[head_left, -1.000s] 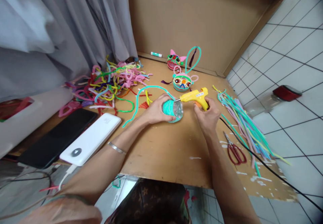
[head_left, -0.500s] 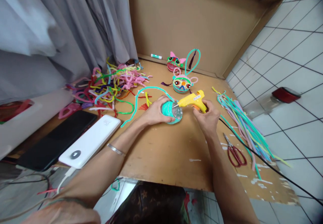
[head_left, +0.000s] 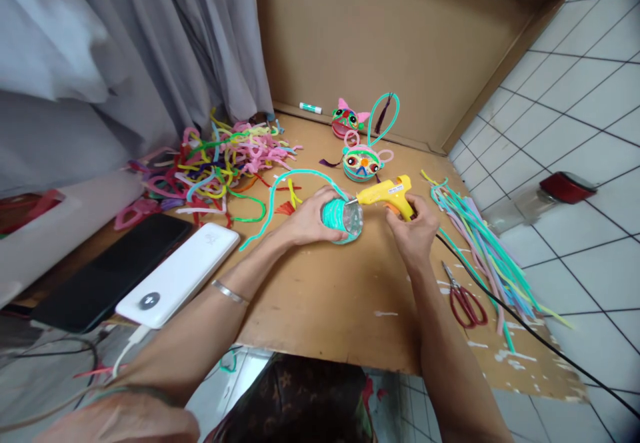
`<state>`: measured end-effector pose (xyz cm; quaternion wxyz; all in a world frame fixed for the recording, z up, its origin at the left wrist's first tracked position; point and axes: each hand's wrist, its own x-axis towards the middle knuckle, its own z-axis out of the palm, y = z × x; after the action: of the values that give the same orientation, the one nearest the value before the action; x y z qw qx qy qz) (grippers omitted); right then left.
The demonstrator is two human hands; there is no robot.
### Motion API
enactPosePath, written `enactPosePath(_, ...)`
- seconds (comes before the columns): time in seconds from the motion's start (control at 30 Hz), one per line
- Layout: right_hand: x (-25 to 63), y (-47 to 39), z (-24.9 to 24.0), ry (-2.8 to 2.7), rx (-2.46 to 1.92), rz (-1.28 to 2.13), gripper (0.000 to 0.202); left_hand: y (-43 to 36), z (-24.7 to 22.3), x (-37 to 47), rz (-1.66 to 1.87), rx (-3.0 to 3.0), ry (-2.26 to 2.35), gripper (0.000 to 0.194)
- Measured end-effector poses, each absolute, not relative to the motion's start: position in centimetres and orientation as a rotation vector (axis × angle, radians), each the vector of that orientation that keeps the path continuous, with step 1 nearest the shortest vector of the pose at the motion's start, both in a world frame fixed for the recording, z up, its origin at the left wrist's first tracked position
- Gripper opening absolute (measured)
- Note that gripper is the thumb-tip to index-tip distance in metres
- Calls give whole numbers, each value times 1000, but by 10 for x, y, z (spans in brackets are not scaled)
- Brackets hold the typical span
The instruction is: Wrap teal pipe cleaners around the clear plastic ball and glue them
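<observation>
My left hand (head_left: 317,218) is closed around a clear plastic bottle piece (head_left: 354,220), lying on its side and wrapped at the left in turquoise pipe cleaner (head_left: 333,214). A loose length of that pipe cleaner (head_left: 290,172) curves away over the table to the left. My right hand (head_left: 414,230) grips a yellow glue gun (head_left: 385,194) by its handle, fingers at the orange trigger. Its metal nozzle points left and meets the upper edge of the wrapped part; whether glue is coming out is too small to tell.
Two decorated animal-face crafts (head_left: 362,163) stand behind my hands. Tangled pipe cleaners (head_left: 240,156), a white power bank (head_left: 177,276) and a black phone (head_left: 110,273) lie left. Right are straight pipe cleaners (head_left: 480,250), red-handled scissors (head_left: 466,303) and the glue gun's black cord (head_left: 520,320).
The glue gun and my right hand have shifted slightly right, its nozzle moving from the wrap's right side to its upper edge. My left hand keeps its hold on the bottle piece.
</observation>
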<state>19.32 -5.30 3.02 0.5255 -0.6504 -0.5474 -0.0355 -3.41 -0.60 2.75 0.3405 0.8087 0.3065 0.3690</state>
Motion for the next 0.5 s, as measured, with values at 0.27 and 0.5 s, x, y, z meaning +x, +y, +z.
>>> enactPosePath(0.27,194,-55,34,-1332,-1578,-19,35,-5,28,-34,974,2084,790,65)
enactPosePath(0.5,193,-57,36,-1366,-1584,-35,34,-6,29,-34,978,2064,789,66)
